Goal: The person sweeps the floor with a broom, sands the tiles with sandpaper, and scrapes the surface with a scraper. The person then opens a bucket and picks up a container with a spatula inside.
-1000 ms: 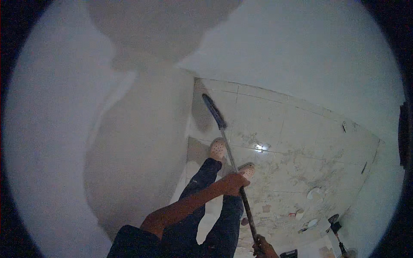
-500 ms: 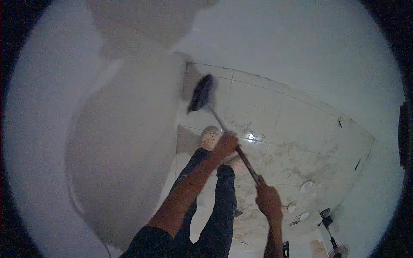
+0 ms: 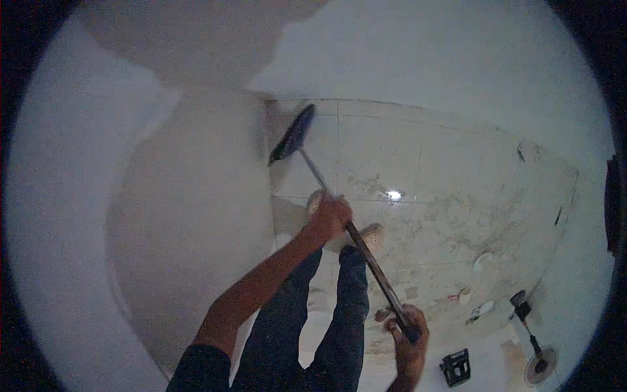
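Note:
A broom [image 3: 373, 264] with a long dark handle slants across the floor in front of me. Its dark, wide head [image 3: 294, 136] is at the far left corner, close beside the left wall. My left hand [image 3: 332, 215] is closed round the handle partway down, above my feet. Near the handle's top end, my right hand [image 3: 410, 330] is closed round it, nearer to my body. Some fingers of that hand are hidden by the handle.
The tiled floor [image 3: 385, 160] has brown dirt scattered over its middle and right. Walls [image 3: 189, 215] bound it left, far and right. At the lower right lie a black crate-like object [image 3: 455, 368] and a black tool with a round disc [image 3: 541, 366]. My clogs [image 3: 372, 238] stand on the tiles.
The broom head has moved left, closer to the left wall. My right hand has come back toward me, and more of the handle shows between my hands.

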A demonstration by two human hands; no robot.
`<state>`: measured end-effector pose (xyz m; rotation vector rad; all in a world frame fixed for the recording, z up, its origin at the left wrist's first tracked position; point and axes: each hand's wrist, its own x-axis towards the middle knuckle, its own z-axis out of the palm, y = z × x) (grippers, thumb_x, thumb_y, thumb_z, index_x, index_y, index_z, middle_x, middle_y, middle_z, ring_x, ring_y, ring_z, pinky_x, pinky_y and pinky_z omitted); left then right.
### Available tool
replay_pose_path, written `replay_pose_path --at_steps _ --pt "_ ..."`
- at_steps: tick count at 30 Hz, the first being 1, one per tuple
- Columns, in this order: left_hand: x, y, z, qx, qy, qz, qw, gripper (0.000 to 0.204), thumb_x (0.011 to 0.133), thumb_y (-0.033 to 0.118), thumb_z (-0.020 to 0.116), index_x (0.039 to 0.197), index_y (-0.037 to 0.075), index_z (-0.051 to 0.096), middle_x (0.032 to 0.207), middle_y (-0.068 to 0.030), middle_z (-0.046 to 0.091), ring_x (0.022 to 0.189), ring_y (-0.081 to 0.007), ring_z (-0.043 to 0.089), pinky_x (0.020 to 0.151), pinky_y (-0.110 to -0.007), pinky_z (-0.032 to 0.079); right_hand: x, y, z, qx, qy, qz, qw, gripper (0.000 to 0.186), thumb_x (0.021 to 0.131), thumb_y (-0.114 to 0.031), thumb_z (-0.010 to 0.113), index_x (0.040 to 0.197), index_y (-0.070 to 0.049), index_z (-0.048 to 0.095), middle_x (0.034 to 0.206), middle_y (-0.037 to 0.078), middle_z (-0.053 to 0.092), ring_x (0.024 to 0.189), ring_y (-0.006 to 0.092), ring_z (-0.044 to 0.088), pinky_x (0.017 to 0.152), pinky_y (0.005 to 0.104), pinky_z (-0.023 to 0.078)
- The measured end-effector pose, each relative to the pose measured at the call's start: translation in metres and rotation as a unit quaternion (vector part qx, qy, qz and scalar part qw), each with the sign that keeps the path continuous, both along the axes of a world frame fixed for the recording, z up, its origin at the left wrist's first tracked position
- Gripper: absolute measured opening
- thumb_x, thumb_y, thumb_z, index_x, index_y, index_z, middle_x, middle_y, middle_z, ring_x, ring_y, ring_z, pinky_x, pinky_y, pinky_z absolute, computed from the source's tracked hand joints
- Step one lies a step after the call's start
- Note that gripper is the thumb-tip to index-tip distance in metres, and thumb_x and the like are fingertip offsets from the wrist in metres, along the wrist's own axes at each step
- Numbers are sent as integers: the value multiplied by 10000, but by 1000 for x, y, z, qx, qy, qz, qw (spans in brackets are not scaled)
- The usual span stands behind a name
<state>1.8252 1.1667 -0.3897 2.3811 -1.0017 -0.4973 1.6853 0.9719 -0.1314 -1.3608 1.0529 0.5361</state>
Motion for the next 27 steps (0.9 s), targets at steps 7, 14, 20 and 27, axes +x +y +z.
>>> replay_pose_path --at_steps 7,14,20,27 --pt "29 13 -7 83 19 35 996 92 664 191 577 666 100 584 665 -101 532 770 -291 520 678 -443 373 34 52 -96 40 -322 -252 912 152 801 -144 591 813 -94 448 1179 172 471 1158 310 399 984 433 271" --pt "41 13 -10 20 51 43 998 104 712 177 571 678 92 523 675 -93 510 727 -296 506 678 -420 373 60 44 -89 66 -276 -183 941 223 860 -249 527 851 -27 549 912 110 589 817 167 540 819 341 409" --pt "50 17 -23 50 52 30 997 130 721 190 579 692 67 551 691 -104 528 728 -290 513 635 -447 388 73 37 -91 63 -199 -221 953 349 855 -320 531 820 22 590 786 78 576 681 124 468 849 336 354" --pt "18 -3 -84 -37 -10 41 998 129 668 181 594 679 65 538 728 -119 524 744 -354 514 636 -453 395 33 23 -128 -61 -102 -136 984 245 876 -196 479 850 14 604 885 97 589 846 177 528 935 330 319"
